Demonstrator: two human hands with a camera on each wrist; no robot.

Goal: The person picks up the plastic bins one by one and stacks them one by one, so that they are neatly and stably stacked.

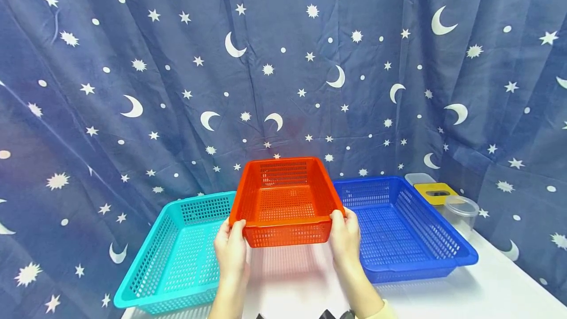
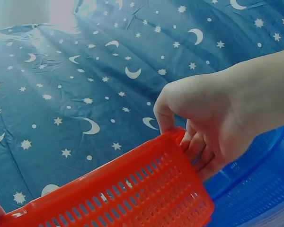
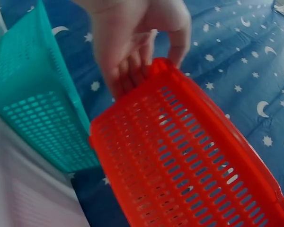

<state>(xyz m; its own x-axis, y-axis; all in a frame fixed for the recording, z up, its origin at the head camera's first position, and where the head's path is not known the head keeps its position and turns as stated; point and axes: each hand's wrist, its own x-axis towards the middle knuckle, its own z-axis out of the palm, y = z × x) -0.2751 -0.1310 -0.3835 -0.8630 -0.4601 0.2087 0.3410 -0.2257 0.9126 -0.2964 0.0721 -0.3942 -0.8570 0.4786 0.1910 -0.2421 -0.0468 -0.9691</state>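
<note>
the red basket [image 1: 288, 235] was thin, glossy plastic, a shallow box with slotted walls and a finely pierced floor. it hung above the white surface [image 1: 500, 282], between the teal basket [image 1: 195, 257] and the blue basket [image 1: 390, 233], tipped so its inside faced the head camera. the left hand [image 1: 231, 252] and the right hand [image 1: 346, 240] held its two near corners, each grip closed round the rim, thumb on top.

the teal and blue baskets were wider, of the same pierced plastic. red covered a corner of teal and an edge of blue; whether they touched could not be told. behind blue stood a clear tub [image 1: 461, 213], a yellow piece [image 1: 436, 190] with a dark oval slot, and a pale lid-like thing [image 1: 419, 178], partly hidden. dark bits [image 1: 328, 314] at the bottom edge were too cut off to name. a pale yellow sleeve [image 1: 382, 311] showed at the right wrist.

the head view mostly hid the fingers under the rim. the left wrist view showed the right hand's bent, with blue behind; the right wrist view showed the left hand's, with teal beyond. both cut off part of red. the curtain [image 1: 283, 87] hung in soft folds, printed with pale moons and stars.
</note>
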